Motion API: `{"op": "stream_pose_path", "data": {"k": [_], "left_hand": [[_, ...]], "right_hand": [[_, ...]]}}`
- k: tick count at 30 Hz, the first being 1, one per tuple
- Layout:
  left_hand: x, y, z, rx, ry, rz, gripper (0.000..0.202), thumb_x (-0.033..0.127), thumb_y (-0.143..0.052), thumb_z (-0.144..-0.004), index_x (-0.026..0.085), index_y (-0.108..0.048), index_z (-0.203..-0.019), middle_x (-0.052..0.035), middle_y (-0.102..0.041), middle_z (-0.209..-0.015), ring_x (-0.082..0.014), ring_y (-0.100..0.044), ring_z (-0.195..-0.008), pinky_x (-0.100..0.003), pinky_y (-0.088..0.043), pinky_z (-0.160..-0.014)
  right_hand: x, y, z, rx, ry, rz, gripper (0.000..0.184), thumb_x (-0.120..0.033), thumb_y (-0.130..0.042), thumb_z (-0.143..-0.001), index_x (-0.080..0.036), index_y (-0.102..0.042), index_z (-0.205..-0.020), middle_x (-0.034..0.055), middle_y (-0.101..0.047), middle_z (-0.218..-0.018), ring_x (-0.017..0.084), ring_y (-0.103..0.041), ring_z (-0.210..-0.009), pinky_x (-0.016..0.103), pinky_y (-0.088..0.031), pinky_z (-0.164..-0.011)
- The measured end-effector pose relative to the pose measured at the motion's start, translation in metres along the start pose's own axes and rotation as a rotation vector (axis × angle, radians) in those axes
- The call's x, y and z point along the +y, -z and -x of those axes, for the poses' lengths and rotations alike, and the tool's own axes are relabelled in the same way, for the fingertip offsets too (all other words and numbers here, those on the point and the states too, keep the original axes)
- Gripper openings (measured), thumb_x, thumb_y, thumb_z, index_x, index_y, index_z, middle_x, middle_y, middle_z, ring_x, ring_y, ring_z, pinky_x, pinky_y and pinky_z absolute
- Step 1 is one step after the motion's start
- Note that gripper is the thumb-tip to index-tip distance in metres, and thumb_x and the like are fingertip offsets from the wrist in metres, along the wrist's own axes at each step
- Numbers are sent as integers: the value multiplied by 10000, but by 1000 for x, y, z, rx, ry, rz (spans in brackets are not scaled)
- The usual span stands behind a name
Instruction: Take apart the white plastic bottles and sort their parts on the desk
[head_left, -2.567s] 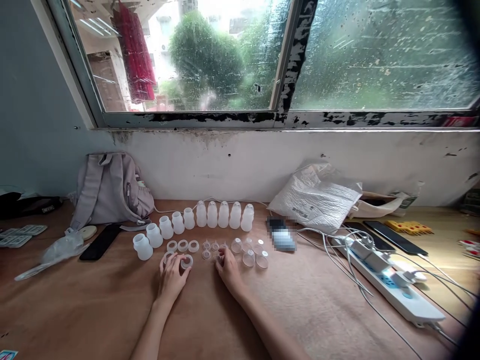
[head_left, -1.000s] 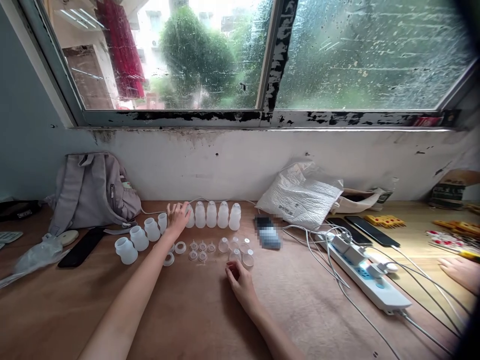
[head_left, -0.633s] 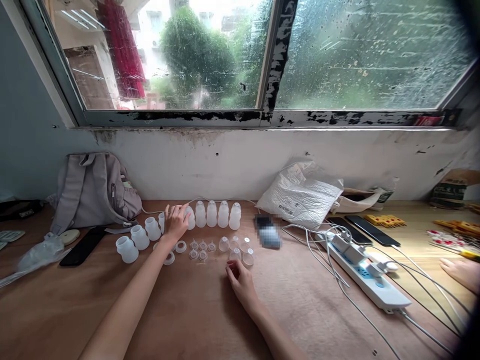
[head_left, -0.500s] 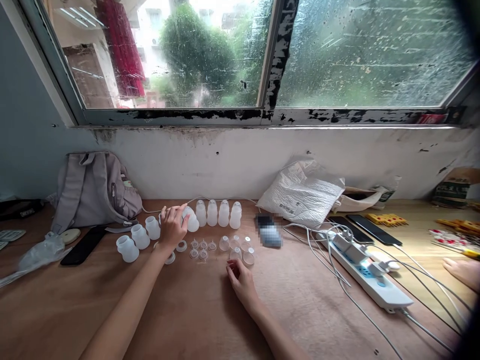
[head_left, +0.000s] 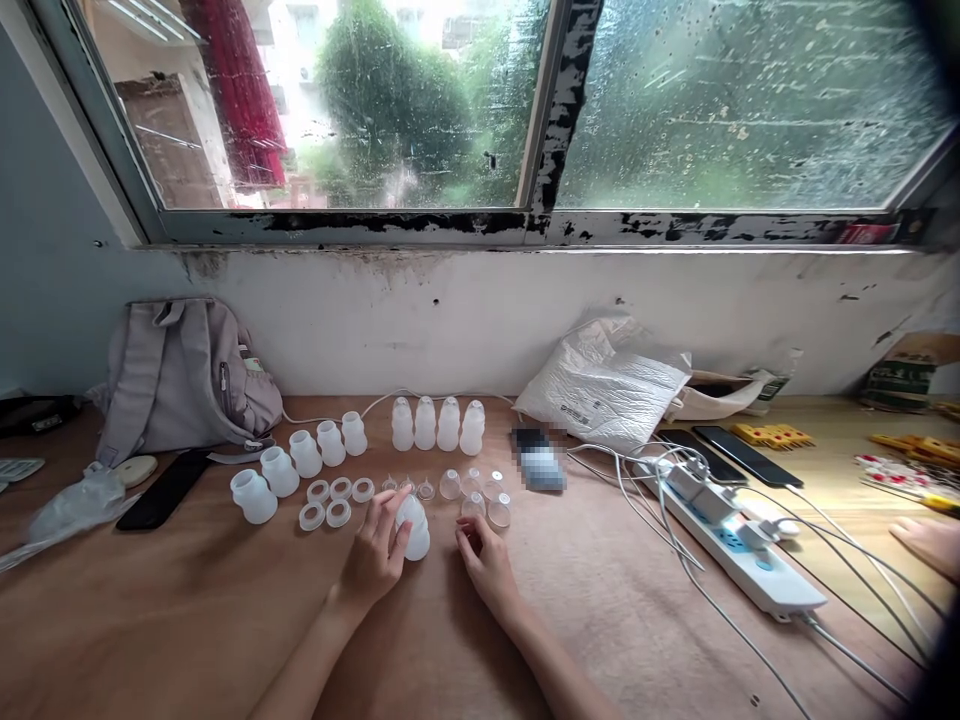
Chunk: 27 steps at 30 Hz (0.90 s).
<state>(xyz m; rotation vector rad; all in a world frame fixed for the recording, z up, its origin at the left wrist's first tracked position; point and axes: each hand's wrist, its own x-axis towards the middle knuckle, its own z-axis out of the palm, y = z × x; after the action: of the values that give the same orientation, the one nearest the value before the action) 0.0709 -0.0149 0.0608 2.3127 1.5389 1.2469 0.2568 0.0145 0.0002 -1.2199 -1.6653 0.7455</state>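
Note:
My left hand is closed around a white translucent bottle-shaped part, which stands on the brown table near the middle. My right hand rests just to its right with fingers curled; whatever small thing they may hold is hidden. Behind the hands lie small clear caps, several white rings and tiny valves. Further back stand a row of tall white parts and a curved row of squat white parts.
A grey backpack sits back left, with a black phone and a plastic bag near it. To the right are a white padded bag, a power strip with cables, phones and another person's hand.
My left hand reached to the back row, took one tall white part and brought it down in front of the small caps. My right hand stayed almost still.

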Motion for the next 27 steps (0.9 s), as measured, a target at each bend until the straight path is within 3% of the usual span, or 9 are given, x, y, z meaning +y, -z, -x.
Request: {"op": "stream_pose_path", "data": {"k": [3,6,9,11,16,22,27], "left_hand": [[-3,-21,7,27,54,95,434,236,-406,-827,211,-286,-1244,-113,-468,-1157,-213,-465,-1084,-362,-393,-911],[-6,-47,14,79,166,197,641,293,-533,-756,189,-176,-1277,-121,-508,-1142,-219,-505,-1054,-352,-438,-862],[-8,-63,17,66,215,218,687,253,-537,-743,195,-138,-1299,-125,-424,-1262,-221,-419,-1161,-369,-390,-925],[-6,-64,18,-18,198,242,692,227,-543,-726,203,-156,-1299,-116,-395,-1293,-220,-395,-1180,-369,-376,-939],[3,-51,20,-190,139,313,573,201,-553,-689,209,-320,-1212,-88,-515,-1144,-210,-509,-1030,-337,-424,-870],[9,-44,23,-327,65,293,611,177,-552,-637,240,-345,-1209,-54,-547,-1060,-194,-543,-908,-302,-447,-785],[16,-45,22,-416,10,240,616,165,-532,-600,273,-378,-1187,-27,-576,-1010,-206,-543,-905,-306,-430,-795]], "right_hand": [[-1,0,0,15,8,-3,127,-268,-448,-793,-177,-530,-827,45,-594,-716,161,-560,-626,262,-442,-602],[-4,1,1,25,16,-11,138,-283,-453,-796,-176,-537,-822,41,-598,-716,159,-563,-632,255,-443,-603],[-8,2,2,20,3,-10,172,-316,-431,-817,-178,-534,-826,26,-581,-695,146,-543,-597,246,-433,-586],[-11,4,3,19,-8,-37,205,-341,-406,-833,-182,-525,-886,16,-566,-694,137,-527,-573,242,-426,-575],[-13,11,8,22,67,-123,332,-389,-334,-851,-192,-419,-1104,-3,-528,-697,126,-484,-521,237,-393,-512],[-8,20,14,50,187,25,253,-361,-402,-812,-178,-458,-977,-55,-392,-526,112,-383,-444,223,-297,-448],[-12,26,16,75,220,56,172,-343,-435,-784,-179,-485,-796,-32,-453,-560,101,-413,-452,214,-315,-455]]}}
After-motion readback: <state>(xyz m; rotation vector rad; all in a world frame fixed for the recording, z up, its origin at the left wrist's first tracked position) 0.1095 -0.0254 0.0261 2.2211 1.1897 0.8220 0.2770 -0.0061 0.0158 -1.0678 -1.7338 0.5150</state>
